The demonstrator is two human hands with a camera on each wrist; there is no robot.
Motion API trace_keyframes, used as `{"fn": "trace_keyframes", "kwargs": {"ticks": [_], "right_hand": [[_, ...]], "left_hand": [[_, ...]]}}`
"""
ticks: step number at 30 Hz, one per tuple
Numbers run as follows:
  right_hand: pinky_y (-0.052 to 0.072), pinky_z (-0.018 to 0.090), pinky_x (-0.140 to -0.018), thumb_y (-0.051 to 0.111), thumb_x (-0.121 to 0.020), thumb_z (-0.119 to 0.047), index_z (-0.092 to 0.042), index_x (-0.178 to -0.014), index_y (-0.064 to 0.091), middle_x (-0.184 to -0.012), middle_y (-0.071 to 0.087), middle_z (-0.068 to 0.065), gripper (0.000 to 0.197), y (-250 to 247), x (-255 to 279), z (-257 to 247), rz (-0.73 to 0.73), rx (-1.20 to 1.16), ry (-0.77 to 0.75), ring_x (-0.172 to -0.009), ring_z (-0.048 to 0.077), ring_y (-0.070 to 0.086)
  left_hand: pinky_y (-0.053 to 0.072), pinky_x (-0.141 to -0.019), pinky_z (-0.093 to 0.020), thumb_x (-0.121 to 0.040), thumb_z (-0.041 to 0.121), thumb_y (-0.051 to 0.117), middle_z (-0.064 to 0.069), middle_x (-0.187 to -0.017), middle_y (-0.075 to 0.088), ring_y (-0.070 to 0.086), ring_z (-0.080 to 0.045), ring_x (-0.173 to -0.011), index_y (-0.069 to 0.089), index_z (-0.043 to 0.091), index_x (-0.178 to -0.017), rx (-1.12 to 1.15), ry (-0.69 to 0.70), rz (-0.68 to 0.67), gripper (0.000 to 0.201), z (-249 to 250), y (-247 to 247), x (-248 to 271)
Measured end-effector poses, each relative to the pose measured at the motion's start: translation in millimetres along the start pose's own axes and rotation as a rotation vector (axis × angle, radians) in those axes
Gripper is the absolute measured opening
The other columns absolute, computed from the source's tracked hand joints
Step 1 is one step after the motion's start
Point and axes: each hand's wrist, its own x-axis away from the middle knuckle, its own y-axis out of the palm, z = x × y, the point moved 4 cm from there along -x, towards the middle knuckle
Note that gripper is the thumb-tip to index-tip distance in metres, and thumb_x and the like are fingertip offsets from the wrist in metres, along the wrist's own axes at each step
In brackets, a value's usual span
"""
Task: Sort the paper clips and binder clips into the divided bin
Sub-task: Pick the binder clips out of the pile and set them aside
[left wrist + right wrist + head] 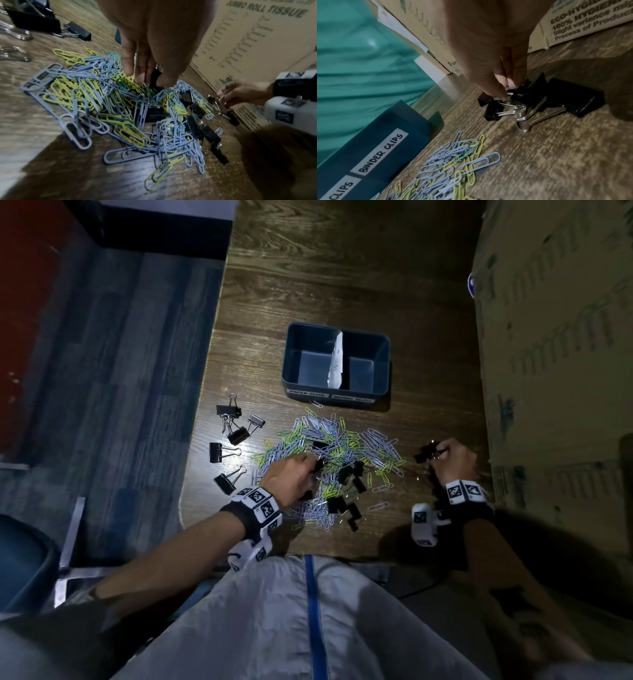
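Tangling is the risk: a small black binder clip point(155, 78) is pinched by the left hand point(291, 479) inside the heap of coloured wire paper clips point(329, 446), so strays may be dragged along; black binder clips point(513, 102) are pinched in the right hand's point(454, 457) grip and could slip on the dark wooden desk point(308, 285)

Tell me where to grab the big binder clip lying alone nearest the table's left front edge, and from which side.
Take that binder clip by its wire handles, coming from above on the pile side. They lie flat and splayed toward the paper clips, clear of neighbours, easier to pinch than the wide black body. The left hand is nearest.
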Motion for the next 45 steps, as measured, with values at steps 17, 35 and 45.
{"fn": "trace_keyframes", "kwargs": {"ticks": [17,35,45], "right_hand": [[0.058,0.043,-0.078,0.076,-0.080,-0.011,-0.019,-0.119,0.059,-0.124,0.054,0.003,0.043,94,95,-70,-0.230,0.096,-0.555,-0.105,0.025,0.060],[0.058,0.031,-0.068,0.078,-0.077,-0.004,-0.025,-0.092,0.067,-0.080,0.064,-0.011,0.028,74,76,-65,-0.282,-0.113,-0.299,-0.074,0.009,0.063],[0.048,0.024,-0.078,0.072,-0.080,0.003,-0.022,-0.083,0.069,-0.102,0.069,0.010,0.025,13,-1,-7,0.099,-0.246,-0.019,-0.088,0.020,0.067]], "left_hand": [[0.053,-0.065,-0.028,-0.093,0.027,0.057,0.006,-0.087,0.066,0.061,-0.007,-0.069,0.059,0.026,-0.107,0.090,0.063,-0.060,0.014,-65,-57,17],[0.045,-0.068,-0.025,-0.082,0.018,0.075,0.002,-0.083,0.064,0.062,-0.019,-0.078,0.068,0.024,-0.094,0.439,-0.439,0.284,0.016,-123,-83,15],[0.055,-0.051,-0.025,-0.084,0.007,0.072,-0.011,-0.100,0.067,0.064,-0.020,-0.066,0.067,0.017,-0.094,0.547,-0.684,0.346,0.015,-170,-65,7]]}}
